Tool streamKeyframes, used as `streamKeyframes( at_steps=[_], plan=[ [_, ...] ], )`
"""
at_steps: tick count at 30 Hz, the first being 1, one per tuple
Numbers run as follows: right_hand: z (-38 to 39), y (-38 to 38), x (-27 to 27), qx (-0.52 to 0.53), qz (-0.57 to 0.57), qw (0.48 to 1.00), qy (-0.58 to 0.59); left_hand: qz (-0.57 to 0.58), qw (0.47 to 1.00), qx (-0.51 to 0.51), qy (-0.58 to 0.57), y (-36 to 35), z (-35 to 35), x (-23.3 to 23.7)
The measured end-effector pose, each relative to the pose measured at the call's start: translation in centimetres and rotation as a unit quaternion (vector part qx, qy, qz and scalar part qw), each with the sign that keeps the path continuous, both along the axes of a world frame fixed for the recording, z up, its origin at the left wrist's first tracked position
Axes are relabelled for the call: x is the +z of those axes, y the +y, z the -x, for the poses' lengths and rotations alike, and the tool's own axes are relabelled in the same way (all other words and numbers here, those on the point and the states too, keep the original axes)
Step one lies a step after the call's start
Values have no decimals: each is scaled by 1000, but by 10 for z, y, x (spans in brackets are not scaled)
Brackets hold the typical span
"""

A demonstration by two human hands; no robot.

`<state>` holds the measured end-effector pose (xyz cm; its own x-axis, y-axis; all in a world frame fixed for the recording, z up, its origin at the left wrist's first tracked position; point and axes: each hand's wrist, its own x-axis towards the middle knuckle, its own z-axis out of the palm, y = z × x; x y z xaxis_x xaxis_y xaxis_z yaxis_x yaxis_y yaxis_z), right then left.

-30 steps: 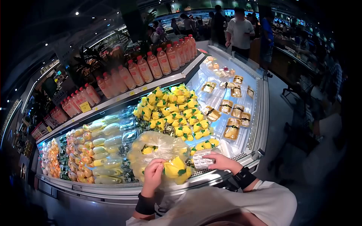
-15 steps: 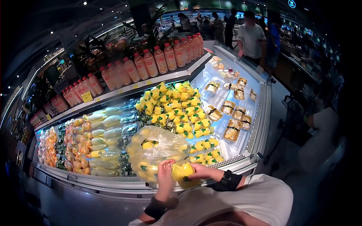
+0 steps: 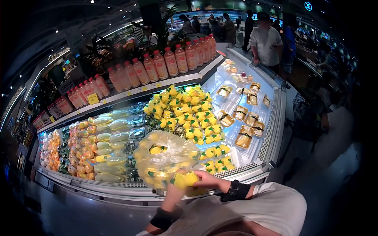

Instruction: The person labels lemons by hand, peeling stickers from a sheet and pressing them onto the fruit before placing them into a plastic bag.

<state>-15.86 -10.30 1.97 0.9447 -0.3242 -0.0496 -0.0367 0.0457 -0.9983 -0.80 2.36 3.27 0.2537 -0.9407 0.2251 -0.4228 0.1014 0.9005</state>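
A yellow-wrapped item [image 3: 186, 179] is between my two hands at the front edge of the chilled display. My right hand [image 3: 205, 180] has its fingers round the item's right side. My left hand [image 3: 176, 192] is at its lower left, blurred, with its fingers mostly hidden behind the item. Just beyond them a large clear plastic bag [image 3: 173, 147] rests on the display, with yellow items showing inside. Rows of yellow packs with green leaf shapes [image 3: 193, 102] lie behind the bag.
Pink bottles [image 3: 149, 67] line the upper shelf. Wrapped produce [image 3: 114, 137] fills the left; brown trays [image 3: 244, 135] lie at right. The display's metal rim [image 3: 252, 176] runs before me. A person in a white shirt [image 3: 265, 43] stands beyond the far corner.
The yellow item and my left hand have shifted slightly left. My left fingers, visible earlier beside the item, are now mostly hidden. The view has shifted a little.
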Motion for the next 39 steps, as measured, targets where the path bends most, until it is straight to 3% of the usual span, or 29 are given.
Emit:
streamKeyframes(
  at_steps=[1,2,3,4,5,7,8,10,11,13,14,15,17,19,21,24,26,30,33,36,38,39],
  plan=[
    [-1,-3,-6,-13,91,995,-28,62,986,12,-157,-2,-6,0],
    [0,-8,-9,-15,91,995,-26,122,943,24,-309,-4,-10,0],
    [1,-15,-7,-41,66,996,-50,123,943,23,-308,0,-9,9],
    [1,-23,-3,-67,43,994,-73,76,994,38,-70,8,-6,24],
    [3,-34,-1,-68,43,994,-73,24,984,50,171,13,-8,33],
    [11,-59,5,-84,293,951,-54,48,979,20,195,17,-33,26],
    [14,-66,11,-85,293,951,-55,48,982,-3,183,18,-40,29],
    [20,-71,29,29,347,937,-18,42,989,-61,127,15,-47,42],
    [21,-70,39,29,346,938,-16,40,989,-60,129,11,-43,56],
    [20,-66,58,150,342,925,65,-40,973,-162,157,7,-32,81],
    [17,-65,65,199,345,915,65,-63,963,-229,128,-1,-37,69],
    [14,-60,77,199,345,915,66,-63,963,-229,129,-8,-37,64],
    [12,-51,99,268,285,920,40,-19,951,-302,-60,-20,-29,59],
    [11,-53,90,260,300,916,59,-11,963,-268,3,-22,-25,63],
    [14,-55,95,232,322,911,111,-102,943,-311,64,-24,-30,67],
    [14,-61,99,235,327,914,43,-109,928,-349,67,-30,-31,65],
    [14,-66,100,220,340,912,69,-170,910,-353,136,-32,-27,63],
    [18,-76,103,203,259,938,112,-200,883,-363,223,-34,-25,58],
    [38,-92,100,131,172,969,123,-162,906,-314,231,-28,-26,52],
    [63,-112,70,109,156,975,111,-138,927,-268,224,-20,-31,47],
    [71,-117,45,80,55,995,-16,-138,930,-259,221,-16,-34,42],
    [70,-111,47,80,53,995,-17,-136,934,-249,217,-14,-36,41]
  ],
)
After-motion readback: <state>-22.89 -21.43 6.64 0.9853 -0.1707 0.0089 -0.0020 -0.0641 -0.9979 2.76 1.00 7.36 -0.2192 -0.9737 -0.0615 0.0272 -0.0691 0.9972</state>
